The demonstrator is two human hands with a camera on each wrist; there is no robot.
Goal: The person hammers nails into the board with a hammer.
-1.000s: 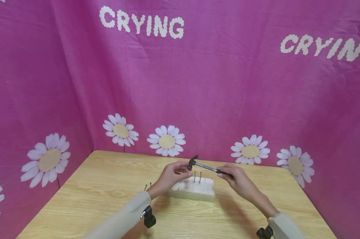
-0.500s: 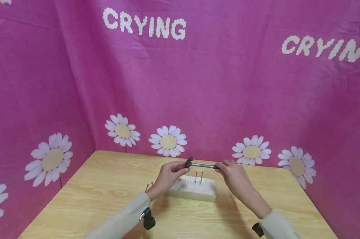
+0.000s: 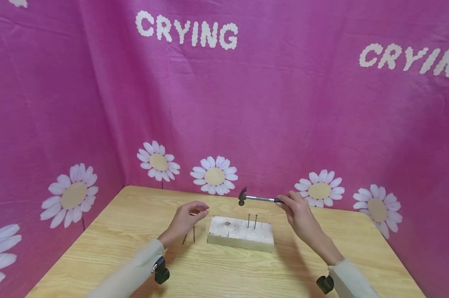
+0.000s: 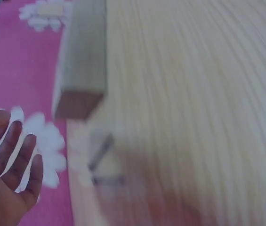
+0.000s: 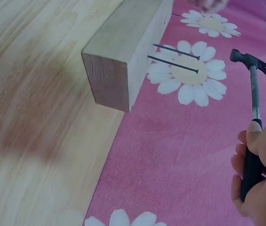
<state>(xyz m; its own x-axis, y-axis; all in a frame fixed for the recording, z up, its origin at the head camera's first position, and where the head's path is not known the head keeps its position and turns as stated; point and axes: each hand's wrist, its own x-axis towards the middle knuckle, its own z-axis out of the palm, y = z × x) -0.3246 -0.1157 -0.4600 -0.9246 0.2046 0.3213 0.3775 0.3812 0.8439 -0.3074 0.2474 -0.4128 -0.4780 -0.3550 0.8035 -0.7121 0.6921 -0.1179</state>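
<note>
My right hand [image 3: 302, 217] grips the black handle of a small claw hammer [image 3: 259, 199], held level above the wooden block with its head toward the left. In the right wrist view the fingers wrap the hammer [image 5: 255, 89] handle. Two nails [image 3: 249, 221] stand upright in the top of the pale wooden block [image 3: 241, 244], right of its middle. My left hand [image 3: 185, 219] hovers left of the block, holding nothing; its fingers look loosely bent in the left wrist view. Below it are two more nails [image 3: 194, 235], blurred in the left wrist view.
The block rests on a wood-grain table [image 3: 224, 273]. A pink cloth [image 3: 247, 103] with daisies and white lettering hangs behind and at the sides. A dark round mark [image 3: 228, 223] shows on the block's top.
My left hand has come away from the hammer's head and moved left, uncovering the block's left end. The hammer stays in my right hand, which tipped it level.
</note>
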